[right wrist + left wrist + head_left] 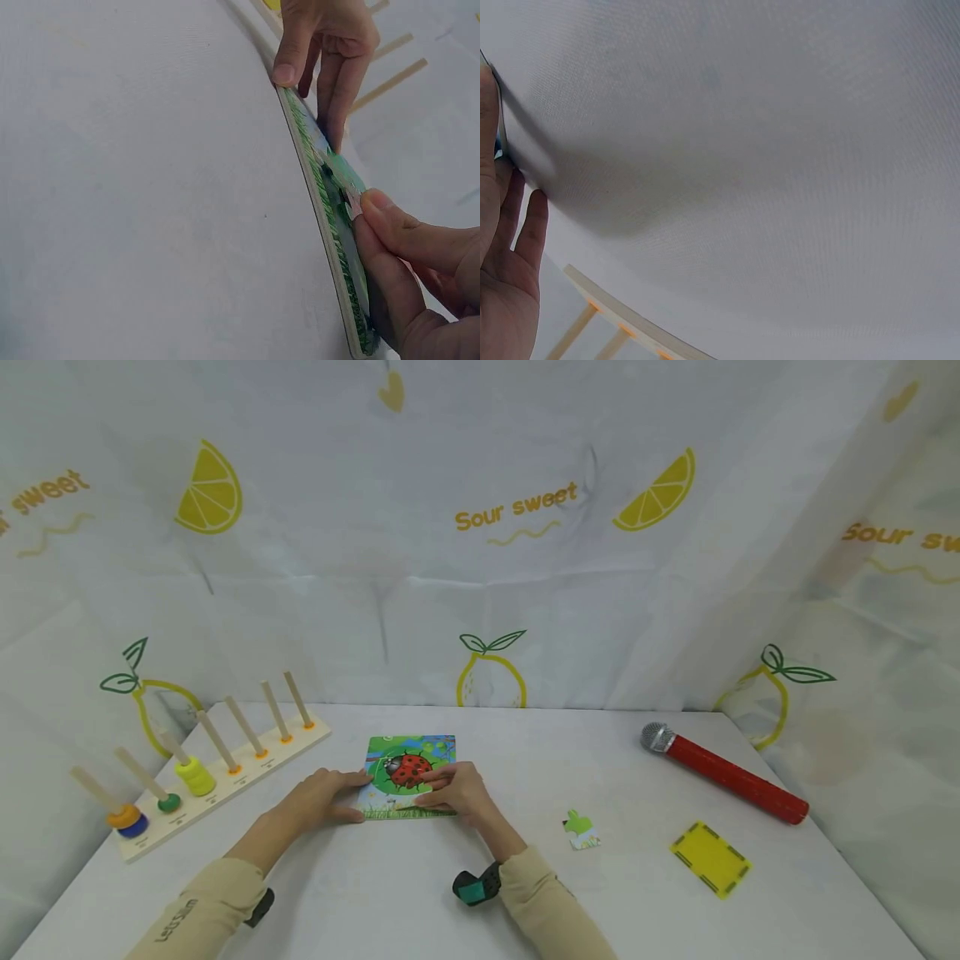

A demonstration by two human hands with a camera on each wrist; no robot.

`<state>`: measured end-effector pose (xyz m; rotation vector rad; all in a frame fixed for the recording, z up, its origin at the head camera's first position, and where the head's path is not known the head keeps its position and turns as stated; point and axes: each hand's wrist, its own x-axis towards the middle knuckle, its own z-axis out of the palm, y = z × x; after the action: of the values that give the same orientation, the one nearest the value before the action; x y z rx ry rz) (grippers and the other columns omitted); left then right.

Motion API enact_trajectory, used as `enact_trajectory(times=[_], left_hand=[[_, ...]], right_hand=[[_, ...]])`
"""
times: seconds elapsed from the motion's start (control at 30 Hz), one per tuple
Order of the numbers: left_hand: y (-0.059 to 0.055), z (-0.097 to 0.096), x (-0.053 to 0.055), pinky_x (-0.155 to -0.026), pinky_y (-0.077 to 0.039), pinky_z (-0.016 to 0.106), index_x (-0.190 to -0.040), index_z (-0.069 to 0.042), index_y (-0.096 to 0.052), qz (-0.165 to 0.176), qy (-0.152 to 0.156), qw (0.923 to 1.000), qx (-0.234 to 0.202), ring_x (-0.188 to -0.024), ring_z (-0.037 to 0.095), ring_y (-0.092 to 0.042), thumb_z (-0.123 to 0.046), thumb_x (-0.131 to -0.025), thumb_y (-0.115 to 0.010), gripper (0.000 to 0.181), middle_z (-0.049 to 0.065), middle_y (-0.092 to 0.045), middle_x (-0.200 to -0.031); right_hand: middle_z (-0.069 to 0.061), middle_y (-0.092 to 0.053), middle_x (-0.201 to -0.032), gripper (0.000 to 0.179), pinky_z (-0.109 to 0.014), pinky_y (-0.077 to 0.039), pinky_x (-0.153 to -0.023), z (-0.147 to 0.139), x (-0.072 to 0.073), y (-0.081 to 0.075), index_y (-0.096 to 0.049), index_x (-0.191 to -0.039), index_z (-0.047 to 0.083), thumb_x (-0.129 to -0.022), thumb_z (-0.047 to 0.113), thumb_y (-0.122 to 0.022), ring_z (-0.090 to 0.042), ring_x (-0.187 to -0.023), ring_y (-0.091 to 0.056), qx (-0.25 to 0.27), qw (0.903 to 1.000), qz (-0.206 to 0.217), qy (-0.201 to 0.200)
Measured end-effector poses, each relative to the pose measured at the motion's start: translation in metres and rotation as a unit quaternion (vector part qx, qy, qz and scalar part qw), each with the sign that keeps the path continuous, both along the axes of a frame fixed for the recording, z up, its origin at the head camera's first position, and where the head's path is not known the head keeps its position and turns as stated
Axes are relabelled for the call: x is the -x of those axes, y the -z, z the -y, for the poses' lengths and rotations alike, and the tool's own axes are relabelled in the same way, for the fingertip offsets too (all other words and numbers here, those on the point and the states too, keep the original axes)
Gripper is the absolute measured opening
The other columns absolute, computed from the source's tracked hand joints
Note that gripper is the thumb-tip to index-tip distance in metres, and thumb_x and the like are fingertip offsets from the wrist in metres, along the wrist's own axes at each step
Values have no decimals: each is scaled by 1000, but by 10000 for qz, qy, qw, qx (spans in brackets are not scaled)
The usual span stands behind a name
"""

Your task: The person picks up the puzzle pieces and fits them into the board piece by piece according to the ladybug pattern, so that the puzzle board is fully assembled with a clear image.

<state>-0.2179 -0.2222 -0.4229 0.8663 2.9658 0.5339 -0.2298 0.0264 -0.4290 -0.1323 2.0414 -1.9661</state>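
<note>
A ladybug jigsaw puzzle (399, 752) in a flat square board lies on the white table. At its left side my left hand (318, 797) grips the edge, the thumb at the near corner. Over the near right part of the picture, my right hand (461, 789) pinches a puzzle piece (345, 177) between thumb and finger. In the right wrist view this piece is tilted up, with a dark gap in the board beneath it. To the right, apart from both hands, lies a loose green-and-white puzzle piece (581, 832).
A wooden peg stacker (238, 775) with coloured rings on some pegs stands at the left. On the right side lie a red microphone (727, 773) and a yellow rectangular card (711, 858). A white printed curtain (420, 593) hangs behind the table.
</note>
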Motion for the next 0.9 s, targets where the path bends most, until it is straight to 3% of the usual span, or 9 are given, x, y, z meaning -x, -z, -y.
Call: enact_trajectory(times=[0.1, 0.37, 0.9], left_hand=[[0, -1, -1, -88, -47, 51, -120, 2, -64, 12, -12, 10000, -15, -104, 42, -59, -32, -74, -79, 59, 20, -65, -116], [1, -1, 0, -88, -47, 51, -120, 3, -64, 80, -68, 9999, -41, -106, 42, -59, -30, -75, -80, 58, 20, -65, -118], [3, -1, 2, -92, -45, 51, -120, 4, -64, 119, -46, 9999, -116, -110, 41, -58, -29, -75, -80, 58, 19, -65, -119]], right_hand=[[-11, -62, -75, 31, -32, -58, -64, 3, 0, 0, -65, -105, -14, -74, -16, -72, -24, -69, -71, -234, 9996, -107, 117], [-14, -66, -77, 30, -26, -56, -57, 9, -2, -1, -70, -96, -10, -68, -13, -79, -9, -57, -61, -1029, 9932, -454, 301], [-7, -69, -74, 29, -23, -50, -57, 12, -3, -5, -73, -89, -2, -63, 1, -87, -10, -64, -59, -2455, 9614, -1205, 314]])
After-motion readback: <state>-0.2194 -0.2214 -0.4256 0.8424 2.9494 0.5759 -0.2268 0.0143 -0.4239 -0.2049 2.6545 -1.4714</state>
